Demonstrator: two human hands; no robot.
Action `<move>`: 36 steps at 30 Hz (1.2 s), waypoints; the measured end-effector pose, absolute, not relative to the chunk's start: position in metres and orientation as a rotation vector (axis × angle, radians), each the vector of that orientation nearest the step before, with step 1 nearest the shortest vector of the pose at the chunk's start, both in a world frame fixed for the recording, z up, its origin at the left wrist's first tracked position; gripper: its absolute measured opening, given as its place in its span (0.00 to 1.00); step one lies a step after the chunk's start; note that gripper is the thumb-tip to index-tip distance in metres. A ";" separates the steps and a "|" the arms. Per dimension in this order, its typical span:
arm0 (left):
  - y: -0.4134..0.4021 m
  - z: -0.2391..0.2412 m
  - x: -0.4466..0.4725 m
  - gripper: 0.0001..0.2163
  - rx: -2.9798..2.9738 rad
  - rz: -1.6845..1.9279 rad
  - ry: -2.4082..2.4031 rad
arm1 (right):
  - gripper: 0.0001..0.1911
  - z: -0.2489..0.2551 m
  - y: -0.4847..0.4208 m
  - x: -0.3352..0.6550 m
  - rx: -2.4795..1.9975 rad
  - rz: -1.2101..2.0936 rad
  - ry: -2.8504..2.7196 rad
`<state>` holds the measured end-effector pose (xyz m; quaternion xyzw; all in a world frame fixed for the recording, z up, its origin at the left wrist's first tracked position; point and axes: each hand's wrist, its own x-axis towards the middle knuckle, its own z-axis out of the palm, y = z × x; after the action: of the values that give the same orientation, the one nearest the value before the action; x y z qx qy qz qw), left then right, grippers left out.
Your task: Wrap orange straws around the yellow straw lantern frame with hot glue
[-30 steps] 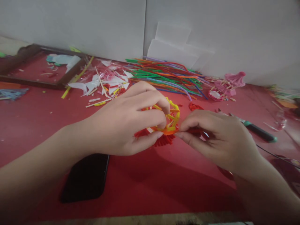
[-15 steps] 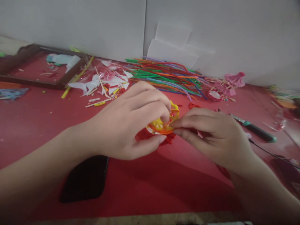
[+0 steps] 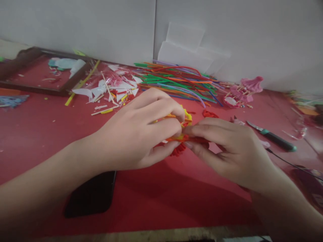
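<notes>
Between my hands, just above the table, is a small craft piece of bent pipe cleaners (image 3: 188, 116) in yellow, orange and red. My left hand (image 3: 148, 131) is closed on its left side, thumb underneath and fingers over the top, hiding much of it. With thumb and fingertips, my right hand (image 3: 224, 148) pinches its right edge, where red and orange strands show. Red fringe-like ends hang below the fingertips. A red coil (image 3: 210, 114) lies on the table just beyond my right hand.
Loose coloured pipe cleaners (image 3: 176, 82) are heaped by the wall. Paper scraps and sticks (image 3: 118, 89), a brown frame (image 3: 32, 88) and a black phone (image 3: 92, 193) lie leftward. To the right are a pink pleated model (image 3: 243, 92), a dark-handled knife (image 3: 277, 139) and a cable (image 3: 290, 161).
My left hand's fingers have closed further over the piece, covering more of its yellow part. My right fingertips now pinch red and orange strands beside the left thumb.
</notes>
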<state>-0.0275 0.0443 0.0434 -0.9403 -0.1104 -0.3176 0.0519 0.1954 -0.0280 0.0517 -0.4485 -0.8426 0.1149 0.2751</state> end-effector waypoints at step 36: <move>0.042 0.047 -0.029 0.04 -2.986 -0.898 -0.394 | 0.05 0.057 -0.031 0.195 -1.316 0.218 -2.233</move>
<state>-0.0285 0.0419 0.0473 -0.9501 -0.1253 -0.2856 -0.0005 0.1947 -0.0314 0.0567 -0.4876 -0.8273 0.0806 0.2670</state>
